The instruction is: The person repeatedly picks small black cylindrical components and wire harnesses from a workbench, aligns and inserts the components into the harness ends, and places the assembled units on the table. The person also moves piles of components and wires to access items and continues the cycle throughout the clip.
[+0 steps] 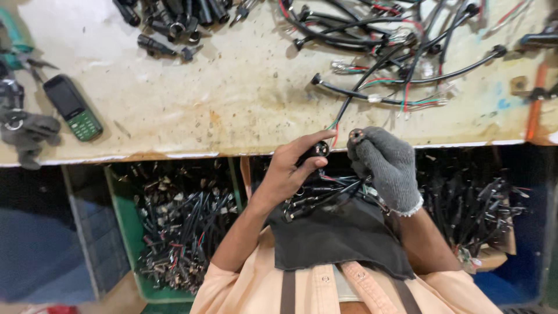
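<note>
- A green-keyed mobile phone (74,107) lies at the left of the worn workbench (244,104).
- The bare left hand (290,171) pinches a black round connector (318,150) between thumb and fingers, its open face upward.
- Its cable (347,104) runs up and away across the bench.
- Just right of it, the gloved right hand (386,166) curls around what seems a second black plug (356,137), the two nearly touching.

orange tool (536,104) cut off by right edge, its kind unclear
</note>
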